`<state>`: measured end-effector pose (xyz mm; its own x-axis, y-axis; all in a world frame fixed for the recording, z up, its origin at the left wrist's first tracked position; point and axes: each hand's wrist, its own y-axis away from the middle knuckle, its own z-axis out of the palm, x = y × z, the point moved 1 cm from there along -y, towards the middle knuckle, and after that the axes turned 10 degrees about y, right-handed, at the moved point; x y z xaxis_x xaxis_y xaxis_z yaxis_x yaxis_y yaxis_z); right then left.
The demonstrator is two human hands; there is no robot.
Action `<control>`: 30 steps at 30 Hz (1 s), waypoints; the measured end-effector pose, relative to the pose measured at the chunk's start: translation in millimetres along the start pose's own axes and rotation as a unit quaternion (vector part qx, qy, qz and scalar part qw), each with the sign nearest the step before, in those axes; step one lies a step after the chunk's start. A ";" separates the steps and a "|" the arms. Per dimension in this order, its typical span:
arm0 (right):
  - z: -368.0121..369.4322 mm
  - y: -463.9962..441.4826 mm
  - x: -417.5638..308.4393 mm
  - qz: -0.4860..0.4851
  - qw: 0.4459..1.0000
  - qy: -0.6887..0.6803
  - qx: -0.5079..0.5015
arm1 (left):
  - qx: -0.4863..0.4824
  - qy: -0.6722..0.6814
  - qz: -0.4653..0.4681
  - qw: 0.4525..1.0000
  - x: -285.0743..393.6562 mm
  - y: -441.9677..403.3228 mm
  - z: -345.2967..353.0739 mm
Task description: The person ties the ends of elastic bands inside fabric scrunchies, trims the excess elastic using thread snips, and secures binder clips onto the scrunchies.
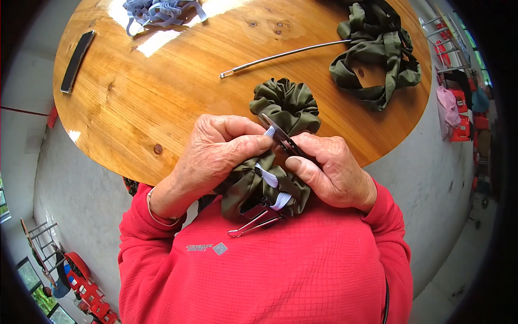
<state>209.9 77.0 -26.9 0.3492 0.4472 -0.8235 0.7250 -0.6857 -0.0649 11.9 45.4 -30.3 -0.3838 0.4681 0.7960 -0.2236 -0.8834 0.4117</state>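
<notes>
Table [178, 81] bears blue elastic [162, 12], green fabric [377, 51]; left hand [216, 146] pinches pale strip [270, 131], right hand [334, 167] grips snips [283, 141].

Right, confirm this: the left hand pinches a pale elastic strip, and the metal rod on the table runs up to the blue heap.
No: the head view shows the metal rod running up to the green fabric, not the blue heap. The left hand does pinch a pale elastic strip.
</notes>
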 end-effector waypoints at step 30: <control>-6.4 -8.5 2.7 0.178 0.965 -0.179 -0.064 | -0.005 -0.003 0.018 1.000 -3.0 -1.4 -2.0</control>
<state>208.5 87.8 -25.0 0.3784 -0.0470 -0.9245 0.6719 -0.6730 0.3092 11.5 45.2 -34.1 -0.3869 0.4363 0.8124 -0.2190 -0.8993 0.3787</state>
